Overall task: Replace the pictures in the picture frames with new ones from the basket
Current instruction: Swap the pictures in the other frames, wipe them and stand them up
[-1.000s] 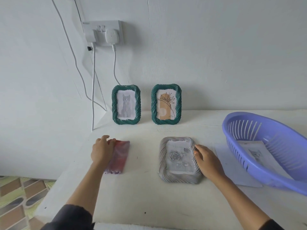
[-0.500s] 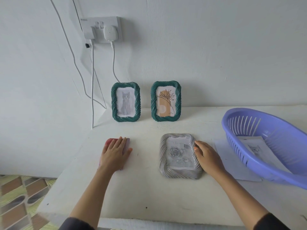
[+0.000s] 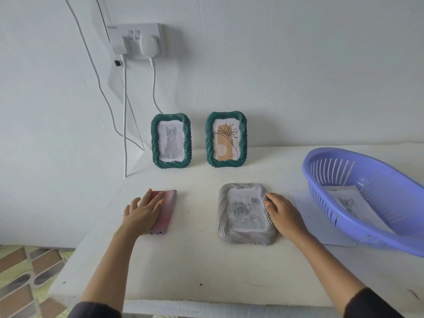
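A grey rope-edged picture frame (image 3: 246, 235) lies flat on the white table (image 3: 195, 260) with a rose picture inside. My right hand (image 3: 283, 213) rests on its right edge, fingers curled over the rim. My left hand (image 3: 143, 211) lies flat with spread fingers on a pink-red piece (image 3: 168, 208) lying on the table to the left. Two green frames stand against the wall: one with a cat picture (image 3: 171, 141), one with a flower drawing (image 3: 226, 140). The purple basket (image 3: 376, 232) at the right holds a cat picture (image 3: 351, 204).
A loose white sheet (image 3: 321, 228) lies between the grey frame and the basket, partly under the basket. A wall socket (image 3: 137, 41) with two plugs and hanging white cables sits above the green frames. The table's left edge drops to a patterned floor (image 3: 25, 276).
My left hand has slid from the pink-red piece's left edge to lie flat on top of it. My right hand stays on the grey frame's right edge.
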Available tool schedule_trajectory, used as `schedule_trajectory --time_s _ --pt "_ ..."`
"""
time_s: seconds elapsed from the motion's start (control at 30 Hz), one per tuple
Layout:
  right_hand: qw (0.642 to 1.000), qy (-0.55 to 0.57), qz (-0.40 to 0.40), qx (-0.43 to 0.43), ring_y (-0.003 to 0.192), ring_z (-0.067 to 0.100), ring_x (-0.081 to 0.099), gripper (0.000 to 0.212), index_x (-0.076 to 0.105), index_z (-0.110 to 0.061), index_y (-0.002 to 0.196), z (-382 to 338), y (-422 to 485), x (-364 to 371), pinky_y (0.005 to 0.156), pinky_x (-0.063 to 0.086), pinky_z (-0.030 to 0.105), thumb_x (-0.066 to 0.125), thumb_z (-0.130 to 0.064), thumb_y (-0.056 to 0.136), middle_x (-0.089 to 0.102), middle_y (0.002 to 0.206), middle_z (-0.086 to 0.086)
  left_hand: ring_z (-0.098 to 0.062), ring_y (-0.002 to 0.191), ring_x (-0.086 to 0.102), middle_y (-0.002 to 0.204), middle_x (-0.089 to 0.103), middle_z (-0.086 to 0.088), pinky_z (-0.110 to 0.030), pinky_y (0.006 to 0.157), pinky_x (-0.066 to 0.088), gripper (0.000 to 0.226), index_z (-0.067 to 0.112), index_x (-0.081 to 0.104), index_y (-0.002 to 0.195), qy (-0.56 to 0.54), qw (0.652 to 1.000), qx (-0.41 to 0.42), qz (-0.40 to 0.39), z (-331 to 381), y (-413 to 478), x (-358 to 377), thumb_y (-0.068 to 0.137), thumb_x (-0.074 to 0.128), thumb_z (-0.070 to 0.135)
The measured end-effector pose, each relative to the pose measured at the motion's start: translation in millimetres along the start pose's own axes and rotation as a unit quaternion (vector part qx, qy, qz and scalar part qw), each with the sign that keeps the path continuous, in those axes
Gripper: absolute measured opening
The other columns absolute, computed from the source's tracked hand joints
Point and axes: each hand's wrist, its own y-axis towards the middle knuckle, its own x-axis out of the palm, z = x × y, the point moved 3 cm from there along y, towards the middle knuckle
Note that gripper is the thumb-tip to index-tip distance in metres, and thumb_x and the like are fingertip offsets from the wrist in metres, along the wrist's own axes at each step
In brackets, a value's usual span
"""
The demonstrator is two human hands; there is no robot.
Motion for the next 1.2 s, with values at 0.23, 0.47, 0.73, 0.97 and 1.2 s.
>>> schedule_trajectory --time_s 0.23,0.47,0.73,0.97,1.2 --pt "0.998 -0.041 0.01 0.049 0.131 0.024 0.038 0.047 0.045 -0.008 0.132 -7.6 -6.3 -5.1 0.103 0.035 0.035 0.04 -0.037 0.095 0.043 0.14 0.008 -0.013 0.147 -0.008 0.159 -0.005 0.011 -0.045 0.118 -0.006 0.052 0.03 0.006 0.15 0.025 0.996 0.05 0.075 22.4 -4.3 1.3 0.1 0.014 0.043" --pt "0.983 -0.131 0.008 0.127 0.114 0.032 0.046 0.051 0.06 -0.003 0.105 -23.5 -12.6 -8.6 0.087 0.042 0.035 0.053 -0.049 0.085 0.051 0.117 0.015 -0.013 0.147 -0.004 0.16 -0.001 0.007 -0.055 0.114 -0.01 0.053 0.031 0.006 0.15 0.056 0.997 0.029 0.049 35.1 -3.5 0.5 0.099 0.012 0.046" --pt "0.981 -0.007 0.024 0.193 0.071 0.027 0.049 0.035 0.037 -0.015 0.057 -23.7 -2.8 -6.4 0.051 0.03 0.024 0.061 -0.028 0.079 0.05 0.072 0.005 -0.032 0.13 0.033 0.137 0.04 -0.015 -0.04 0.108 0.028 0.048 0.009 0.052 0.127 -0.114 0.993 0.009 0.025 150.4 -52.5 21.1 0.098 0.028 0.039" --pt "0.935 0.254 0.003 0.246 0.052 0.019 0.045 0.025 0.048 -0.008 0.057 -18.1 6.4 -13.7 0.05 0.029 0.025 0.068 -0.006 0.071 0.045 0.054 0.006 -0.035 0.111 0.053 0.116 0.059 -0.018 -0.035 0.089 0.044 0.027 0.007 0.068 0.103 -0.336 0.942 -0.014 0.002 159.3 -35.7 28.6 0.09 0.05 0.023" --pt "0.878 0.43 -0.054 0.204 0.05 0.019 0.051 0.018 0.055 -0.009 0.059 -55.2 53.5 -86.9 0.052 0.043 0.023 0.062 0.0 0.073 0.054 0.053 0.006 -0.015 0.054 0.064 0.067 0.069 -0.005 -0.022 0.051 0.053 0.018 0.001 0.063 0.089 -0.694 0.712 0.081 -0.074 190.3 -13.6 -44.9 0.086 0.049 -0.009"
